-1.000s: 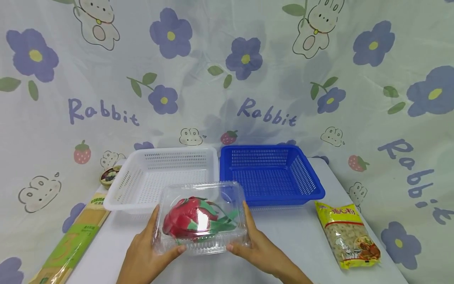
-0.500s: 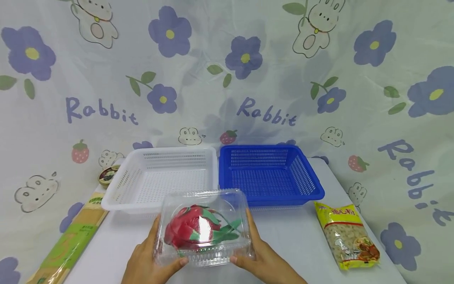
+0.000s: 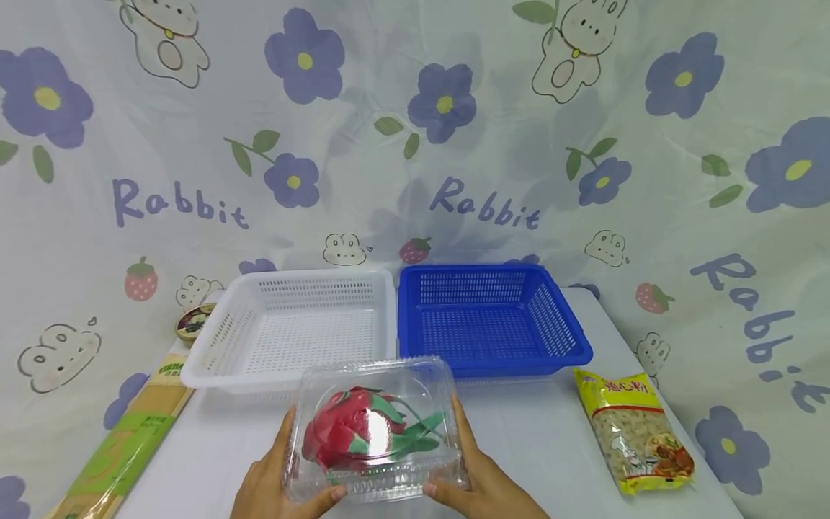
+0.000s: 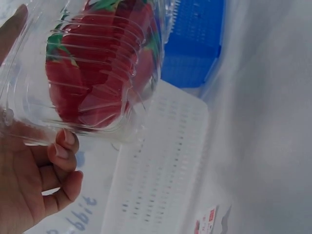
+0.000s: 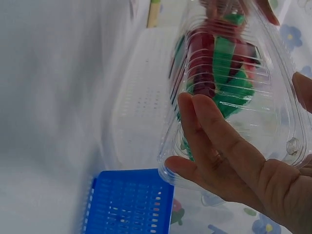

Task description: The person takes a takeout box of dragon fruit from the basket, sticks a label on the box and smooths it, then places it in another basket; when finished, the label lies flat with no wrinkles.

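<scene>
- Rabbit-and-flower cloth (image 3: 363, 144) backs the scene, with a white table (image 3: 538, 425) in front of it.
- Compared with a second ago, the clear plastic container (image 3: 389, 486) sits lower in the head view and covers less of the baskets' near sides – drawn back toward the person or lowered, I can't tell which.
- It stays between both hands, in front of the white basket (image 3: 318, 335) and the blue basket (image 3: 483, 331), inside neither; my reading is that it is in mid-handling, not yet put down anywhere.
- A red-and-green fruit-like thing (image 3: 353, 429), resembling a dragon fruit, lies within the container.
- Left hand (image 3: 272, 479): parted only by the container's edge, its thumb (image 3: 331, 497) on the near side and its fingers round the left side; two fingertips (image 4: 67, 139) touch the plastic in the left wrist view, while another finger curls near them.
- Right hand (image 3: 486, 479): thumb (image 3: 441, 491) on the near edge, fingers spread and fairly straight along the right side; in the right wrist view two fingertips (image 5: 187, 102) lie against the ribbed plastic – a firm-looking two-handed hold.
- Neither hand touches the yellow pasta bag (image 3: 635, 432) at the right, nor the long packet (image 3: 136, 432) and round tin (image 3: 193, 323) at the left.
</scene>
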Demonstrator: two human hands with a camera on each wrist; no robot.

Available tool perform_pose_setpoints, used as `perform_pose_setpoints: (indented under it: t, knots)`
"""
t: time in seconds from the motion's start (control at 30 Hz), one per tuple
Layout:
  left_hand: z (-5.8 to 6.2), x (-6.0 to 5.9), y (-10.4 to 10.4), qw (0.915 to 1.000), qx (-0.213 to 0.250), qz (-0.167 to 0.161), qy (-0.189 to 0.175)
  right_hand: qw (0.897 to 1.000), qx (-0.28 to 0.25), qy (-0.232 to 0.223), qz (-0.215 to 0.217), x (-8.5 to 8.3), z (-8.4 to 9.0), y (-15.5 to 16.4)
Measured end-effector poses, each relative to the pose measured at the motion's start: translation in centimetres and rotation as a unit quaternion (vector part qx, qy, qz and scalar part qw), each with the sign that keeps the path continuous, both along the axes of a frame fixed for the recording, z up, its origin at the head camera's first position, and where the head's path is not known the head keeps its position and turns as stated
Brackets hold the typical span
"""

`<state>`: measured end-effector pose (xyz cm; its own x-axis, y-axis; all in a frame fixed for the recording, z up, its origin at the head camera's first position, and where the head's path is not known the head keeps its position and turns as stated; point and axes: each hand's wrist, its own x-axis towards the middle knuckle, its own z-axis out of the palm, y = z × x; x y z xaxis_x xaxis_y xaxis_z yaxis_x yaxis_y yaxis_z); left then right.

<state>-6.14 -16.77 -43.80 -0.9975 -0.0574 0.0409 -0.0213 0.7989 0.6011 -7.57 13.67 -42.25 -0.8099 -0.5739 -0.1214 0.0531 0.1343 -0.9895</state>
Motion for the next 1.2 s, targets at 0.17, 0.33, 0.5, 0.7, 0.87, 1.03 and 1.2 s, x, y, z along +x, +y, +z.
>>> perform_pose_setpoints:
  t: [0.17, 0.33, 0.5, 0.7, 0.87, 1.03, 1.2]
  knots:
    - [0.0, 0.1, -0.2, 0.9997, 0.019, -0.007, -0.012, 1.000, -0.018, -0.012, 0.006, 0.1, -0.2, -0.2]
    - [0.1, 0.1, -0.3, 0.9988, 0.045, -0.017, -0.013, 0.999, -0.027, -0.028, 0.002, 0.0, -0.4, -0.4]
    - [-0.1, 0.0, -0.3, 0.9986, 0.044, -0.017, -0.024, 0.999, -0.025, -0.019, 0.010, 0.0, -0.5, -0.3]
    - [-0.6, -0.1, -0.4, 0.9979, 0.039, -0.014, -0.049, 0.998, -0.053, -0.041, 0.011, -0.1, -0.9, -0.2]
    - [-1.3, 0.0, -0.6, 0.9973, 0.039, -0.014, -0.060, 0.995, -0.080, -0.063, 0.016, 0.0, -1.3, -0.3]
    - [-1.8, 0.2, -0.8, 0.9962, 0.047, -0.018, -0.072, 0.998, -0.039, -0.043, 0.015, 0.0, -1.4, -0.3]
    - [-2.2, 0.0, -0.7, 0.9954, 0.057, -0.020, -0.074, 0.999, -0.029, -0.034, 0.019, -0.1, -1.6, -0.3]
